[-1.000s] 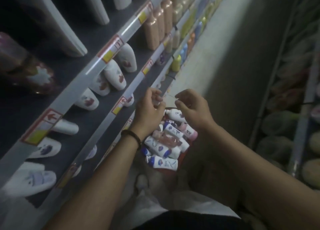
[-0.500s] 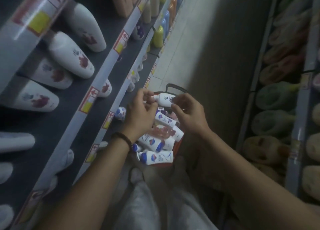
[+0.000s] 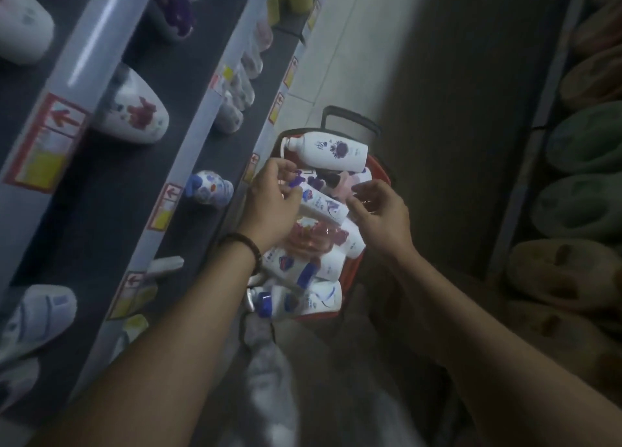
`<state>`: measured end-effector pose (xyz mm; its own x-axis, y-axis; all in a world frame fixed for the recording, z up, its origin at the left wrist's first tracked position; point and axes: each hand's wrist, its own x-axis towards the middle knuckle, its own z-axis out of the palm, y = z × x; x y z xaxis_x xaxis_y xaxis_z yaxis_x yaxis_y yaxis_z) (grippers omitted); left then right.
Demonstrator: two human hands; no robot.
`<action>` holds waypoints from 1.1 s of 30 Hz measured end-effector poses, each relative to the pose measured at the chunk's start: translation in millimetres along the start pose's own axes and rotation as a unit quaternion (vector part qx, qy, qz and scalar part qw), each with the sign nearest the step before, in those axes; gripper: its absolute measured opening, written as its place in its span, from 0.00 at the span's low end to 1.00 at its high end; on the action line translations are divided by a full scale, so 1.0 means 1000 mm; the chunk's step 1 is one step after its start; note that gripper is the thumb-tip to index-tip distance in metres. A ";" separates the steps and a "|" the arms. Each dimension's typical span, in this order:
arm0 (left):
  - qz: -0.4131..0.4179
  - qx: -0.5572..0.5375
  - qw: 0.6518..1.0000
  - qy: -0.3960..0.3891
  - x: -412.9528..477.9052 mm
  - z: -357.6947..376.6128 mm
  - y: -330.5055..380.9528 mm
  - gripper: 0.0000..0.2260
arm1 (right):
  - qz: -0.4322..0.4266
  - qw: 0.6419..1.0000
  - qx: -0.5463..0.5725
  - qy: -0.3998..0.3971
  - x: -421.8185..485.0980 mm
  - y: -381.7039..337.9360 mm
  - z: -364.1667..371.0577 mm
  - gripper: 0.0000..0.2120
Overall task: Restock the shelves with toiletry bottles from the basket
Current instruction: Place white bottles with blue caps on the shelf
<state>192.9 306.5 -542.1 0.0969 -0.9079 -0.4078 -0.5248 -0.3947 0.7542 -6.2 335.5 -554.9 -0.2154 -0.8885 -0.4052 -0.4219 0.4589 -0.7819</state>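
A red basket [image 3: 379,173] with a black handle [image 3: 350,116] stands on the floor beside the shelves and holds several white toiletry bottles. A white pump bottle with a purple flower [image 3: 331,151] lies on top at the far end. My left hand [image 3: 271,207] grips the blue-capped end of a white bottle [image 3: 323,207] lying across the pile. My right hand [image 3: 382,216] hovers at that bottle's other end with loosely curled fingers; I cannot tell whether it touches. More blue-capped bottles [image 3: 296,300] lie at the near end.
Dark shelves [image 3: 111,190] with price-tag rails [image 3: 198,123] run along the left and carry white bottles [image 3: 134,113]. A small blue-and-white bottle [image 3: 209,189] stands on the lower shelf. Slippers [image 3: 584,207] fill a rack on the right. My trouser leg [image 3: 269,379] is below.
My view has tilted down toward the basket. Both hands dropped from above the pile onto it, and my left hand took hold of the blue-capped bottle.
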 end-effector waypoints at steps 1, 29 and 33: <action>-0.006 0.007 1.000 -0.002 0.006 0.005 -0.008 0.13 | 0.007 1.000 -0.005 -0.003 0.004 0.009 0.006 0.07; -0.127 0.226 0.960 -0.107 0.082 0.073 -0.054 0.18 | 0.184 0.982 0.025 -0.022 0.047 0.090 0.072 0.11; -0.135 0.225 0.961 -0.094 0.080 0.075 -0.052 0.15 | 0.193 0.980 0.047 -0.029 0.045 0.090 0.069 0.11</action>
<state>164.2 264.9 -652.9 0.1488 -0.7233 -0.6743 -0.8180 -0.4732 0.3270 7.0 336.4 -676.2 -0.2914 -0.6483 -0.7034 -0.2357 0.7613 -0.6041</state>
